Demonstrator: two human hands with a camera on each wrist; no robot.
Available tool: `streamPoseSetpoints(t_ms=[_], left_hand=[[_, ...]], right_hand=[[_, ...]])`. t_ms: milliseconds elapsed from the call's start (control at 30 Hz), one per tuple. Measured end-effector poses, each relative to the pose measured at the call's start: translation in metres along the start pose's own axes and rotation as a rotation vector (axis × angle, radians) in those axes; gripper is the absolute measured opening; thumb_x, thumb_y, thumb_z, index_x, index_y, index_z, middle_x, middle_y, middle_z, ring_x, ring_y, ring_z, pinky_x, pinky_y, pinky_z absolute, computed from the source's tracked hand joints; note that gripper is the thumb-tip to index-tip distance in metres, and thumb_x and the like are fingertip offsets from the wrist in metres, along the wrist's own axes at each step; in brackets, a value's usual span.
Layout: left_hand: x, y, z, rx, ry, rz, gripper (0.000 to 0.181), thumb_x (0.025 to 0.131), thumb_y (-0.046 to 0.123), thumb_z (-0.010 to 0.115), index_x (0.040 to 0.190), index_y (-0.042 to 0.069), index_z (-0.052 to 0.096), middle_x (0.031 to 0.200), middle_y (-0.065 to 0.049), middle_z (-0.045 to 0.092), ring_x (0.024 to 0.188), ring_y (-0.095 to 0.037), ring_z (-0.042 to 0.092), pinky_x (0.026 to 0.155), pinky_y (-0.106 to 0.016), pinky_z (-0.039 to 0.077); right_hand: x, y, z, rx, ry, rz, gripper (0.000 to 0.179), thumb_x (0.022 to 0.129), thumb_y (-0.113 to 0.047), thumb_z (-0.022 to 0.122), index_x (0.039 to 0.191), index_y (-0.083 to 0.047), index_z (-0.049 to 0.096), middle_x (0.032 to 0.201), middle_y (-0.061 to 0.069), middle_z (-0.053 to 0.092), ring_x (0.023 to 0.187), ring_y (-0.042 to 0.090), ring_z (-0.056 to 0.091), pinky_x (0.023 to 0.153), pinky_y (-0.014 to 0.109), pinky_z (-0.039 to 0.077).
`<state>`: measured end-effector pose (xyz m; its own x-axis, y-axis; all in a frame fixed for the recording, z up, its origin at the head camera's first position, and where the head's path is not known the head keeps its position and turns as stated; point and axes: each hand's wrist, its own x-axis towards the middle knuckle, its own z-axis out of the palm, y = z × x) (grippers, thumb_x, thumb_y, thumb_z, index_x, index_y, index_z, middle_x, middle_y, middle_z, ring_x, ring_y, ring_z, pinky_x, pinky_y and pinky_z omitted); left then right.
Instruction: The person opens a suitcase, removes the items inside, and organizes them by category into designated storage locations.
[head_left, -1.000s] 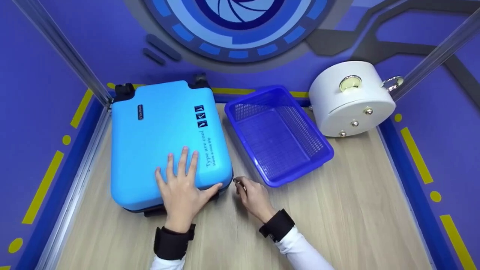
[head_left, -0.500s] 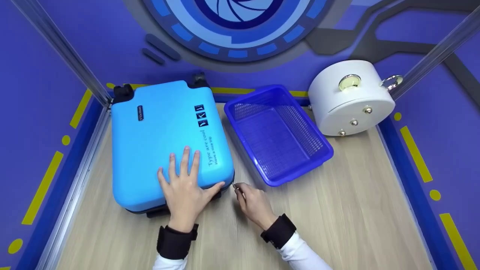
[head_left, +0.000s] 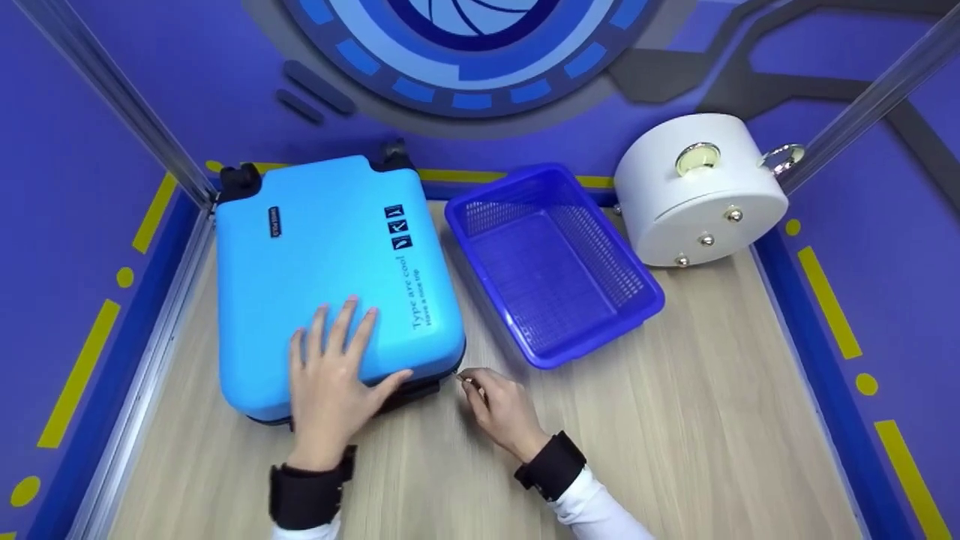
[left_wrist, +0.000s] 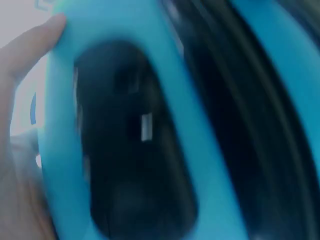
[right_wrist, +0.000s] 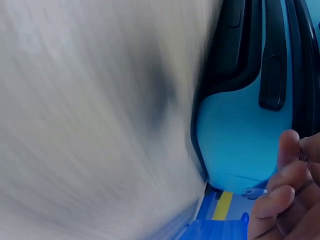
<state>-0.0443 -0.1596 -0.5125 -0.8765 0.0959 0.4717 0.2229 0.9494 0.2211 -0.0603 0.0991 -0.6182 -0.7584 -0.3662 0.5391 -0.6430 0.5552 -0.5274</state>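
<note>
A light blue hard-shell suitcase lies flat on the wooden floor at left, wheels toward the back wall. My left hand rests with spread fingers on its near edge, thumb along the rim. At the near right corner my right hand pinches a small metal zipper pull between thumb and finger. The pull is mostly hidden by the fingertips. In the right wrist view, the black zipper band runs beside those fingers. The left wrist view is blurred and shows a dark panel on the suitcase's side.
A blue plastic basket stands just right of the suitcase. Behind it at right, a white round case with metal studs and a ring handle leans near the corner. Purple walls enclose the floor on three sides.
My right hand has moved a little nearer and to the left around the corner with the zipper pull. The left hand has slid left along the suitcase's near edge.
</note>
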Motion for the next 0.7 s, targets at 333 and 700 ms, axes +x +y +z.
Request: streamPoseSetpoints(t_ms=[333, 700], left_hand=[[-0.013, -0.053, -0.036, -0.051, -0.111, -0.113, 0.108, 0.069, 0.076, 0.078, 0.157, 0.021, 0.048, 0.167, -0.010, 0.036, 0.154, -0.046, 0.022, 0.111, -0.083, 0.014], [-0.022, -0.056, -0.034, -0.044, -0.108, -0.164, 0.109, 0.071, 0.076, 0.078, 0.160, 0.024, 0.043, 0.171, -0.006, 0.028, 0.157, -0.045, 0.015, 0.095, -0.093, 0.019]], right_hand=[[0.004, 0.000, 0.005, 0.085, 0.027, 0.042, 0.002, 0.095, -0.005, 0.069, 0.097, -0.005, 0.069, 0.143, 0.019, 0.060, 0.084, 0.009, 0.073, 0.069, 0.020, 0.058], [0.008, 0.002, 0.016, 0.206, 0.091, 0.054, 0.010, 0.089, 0.007, 0.073, 0.096, 0.001, 0.069, 0.132, 0.033, 0.062, 0.082, 0.021, 0.077, 0.075, 0.018, 0.058]])
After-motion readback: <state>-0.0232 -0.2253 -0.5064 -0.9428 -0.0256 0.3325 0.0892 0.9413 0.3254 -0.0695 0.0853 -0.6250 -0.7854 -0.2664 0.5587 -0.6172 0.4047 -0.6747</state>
